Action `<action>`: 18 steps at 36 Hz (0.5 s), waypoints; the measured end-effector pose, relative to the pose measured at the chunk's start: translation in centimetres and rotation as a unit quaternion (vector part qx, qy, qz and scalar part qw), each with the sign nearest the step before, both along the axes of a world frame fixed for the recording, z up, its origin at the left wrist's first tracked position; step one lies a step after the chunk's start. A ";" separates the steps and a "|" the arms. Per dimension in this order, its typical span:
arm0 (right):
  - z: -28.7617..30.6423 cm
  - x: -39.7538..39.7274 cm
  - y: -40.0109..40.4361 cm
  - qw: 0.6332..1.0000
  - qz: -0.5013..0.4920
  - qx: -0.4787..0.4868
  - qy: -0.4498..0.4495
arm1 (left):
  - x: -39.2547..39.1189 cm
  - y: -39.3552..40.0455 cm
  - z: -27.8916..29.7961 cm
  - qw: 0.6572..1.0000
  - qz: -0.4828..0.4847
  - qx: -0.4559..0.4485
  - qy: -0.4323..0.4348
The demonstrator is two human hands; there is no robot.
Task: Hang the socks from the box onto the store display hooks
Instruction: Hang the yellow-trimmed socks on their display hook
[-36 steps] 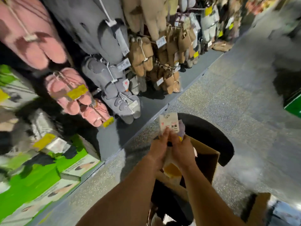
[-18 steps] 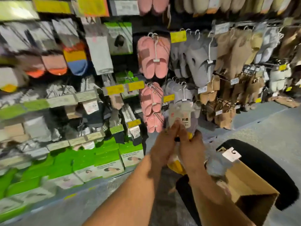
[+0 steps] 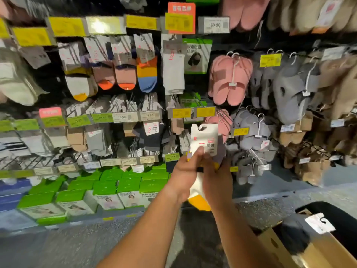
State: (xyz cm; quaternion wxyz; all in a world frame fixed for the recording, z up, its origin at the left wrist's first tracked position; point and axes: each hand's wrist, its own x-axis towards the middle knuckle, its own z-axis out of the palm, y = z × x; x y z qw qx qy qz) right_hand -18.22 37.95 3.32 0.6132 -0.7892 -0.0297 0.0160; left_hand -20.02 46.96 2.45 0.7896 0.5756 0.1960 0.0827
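Observation:
Both hands hold one pack of socks (image 3: 204,141) up in front of the display wall. The pack has a white card header with a hook hole on top, and a white sock body with a yellow toe hanging below. My left hand (image 3: 185,175) pinches the card's lower left, thumb on its face. My right hand (image 3: 217,182) grips the socks just below the card. The cardboard box (image 3: 278,246) stands at the lower right with another tagged sock pack (image 3: 319,225) sticking out. Rows of hooks carry hanging socks (image 3: 126,74) at the upper left.
Pink slippers (image 3: 229,80) and grey slippers (image 3: 286,89) hang to the right of the socks. Green boxes (image 3: 108,188) fill the bottom shelf. Yellow and green price tags run along the hook rails. Speckled floor lies below, with a black round object behind the box.
My view has swung from the floor and slippers up and left to face the sock wall. Both hands have kept hold of the sock pack and raised it toward the hooks.

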 end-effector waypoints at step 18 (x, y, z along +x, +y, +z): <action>2.5 -0.3 5.9 0.991 0.114 0.022 -0.072 | -2.4 5.3 3.1 0.992 0.123 0.014 -0.004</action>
